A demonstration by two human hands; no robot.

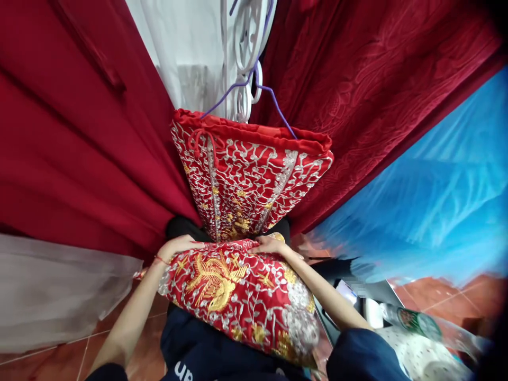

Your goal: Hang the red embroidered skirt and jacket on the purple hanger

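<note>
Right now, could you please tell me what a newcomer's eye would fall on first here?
Probably the red skirt, embroidered in silver and gold, on a purple hanger at centre. Below, a large gold bird-like motif stands out on embroidered red cloth over the lap, left hand and right hand at the cloth's upper edge. Bright blue fabric draws the eye at right.

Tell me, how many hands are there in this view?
2. The left hand is at the left of the far edge of the red cloth over the lap; the right hand is farther right along it. No others show.
</note>
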